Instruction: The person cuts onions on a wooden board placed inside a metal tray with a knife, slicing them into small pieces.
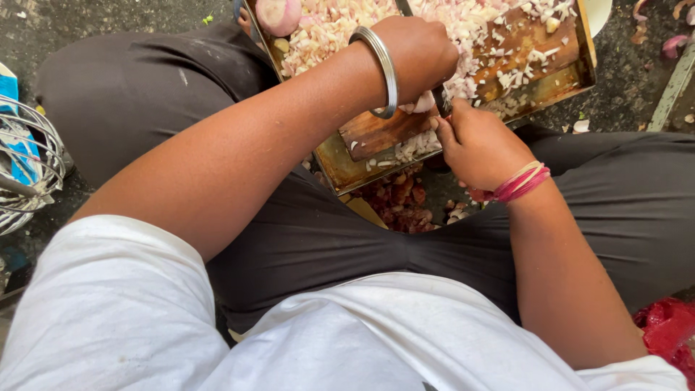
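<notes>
A metal tray [340, 170] rests across my lap and holds a wooden chopping board [376, 130] covered with a heap of finely chopped onion [470, 22]. My left hand [416, 54], with a steel bangle on the wrist, presses down on a pale onion piece [424, 102] at the board's near end. My right hand [478, 145], with pink threads around the wrist, is closed just beside it on what looks like a knife handle. A dark blade [403, 7] shows beyond my left hand. A peeled onion [279, 14] lies at the tray's far left corner.
Onion skins and scraps [398, 199] lie on the floor between my legs. A wire whisk [29, 166] and a blue pack sit at the left. A red bag [666, 333] is at the lower right, and a white bowl [597, 11] stands past the tray.
</notes>
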